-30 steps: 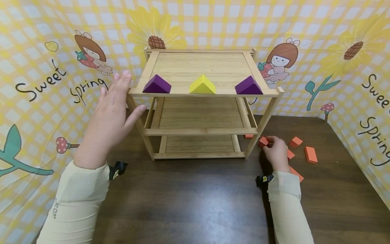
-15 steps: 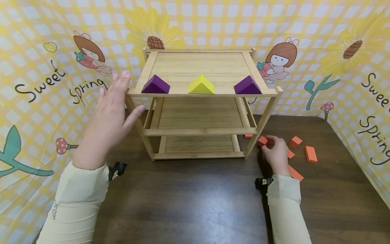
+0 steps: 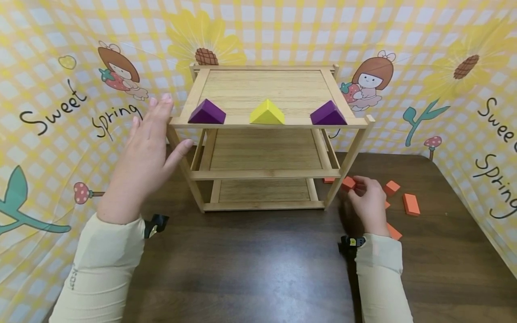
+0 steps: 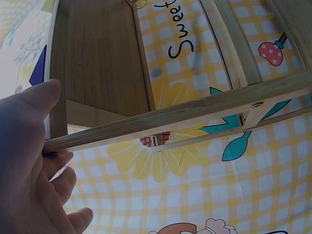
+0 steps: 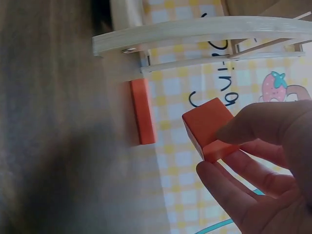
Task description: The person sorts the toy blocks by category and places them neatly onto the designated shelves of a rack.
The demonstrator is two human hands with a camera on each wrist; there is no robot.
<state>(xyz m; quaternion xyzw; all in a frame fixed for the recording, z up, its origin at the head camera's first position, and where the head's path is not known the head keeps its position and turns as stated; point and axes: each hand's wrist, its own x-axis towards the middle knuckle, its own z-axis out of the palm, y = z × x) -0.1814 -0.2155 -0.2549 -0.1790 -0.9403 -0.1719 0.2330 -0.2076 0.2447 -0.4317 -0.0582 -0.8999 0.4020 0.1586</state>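
My right hand pinches an orange block between thumb and fingers, beside the right front leg of the wooden shelf. In the right wrist view, the orange block's faces show beyond the thumb. My left hand rests against the shelf's top left corner, its fingers straight and its thumb spread across the front. The left wrist view has the thumb and fingers on either side of the corner post. A purple triangular block, a yellow one and another purple one line the top board's front edge.
More orange blocks lie on the dark table to the right, among them a small one and a rectangular one. Another orange block lies behind the shelf's right leg. Checked yellow cloth surrounds the table.
My right hand, holding the orange block, has risen slightly and shifted a little. The left hand stays against the shelf corner.
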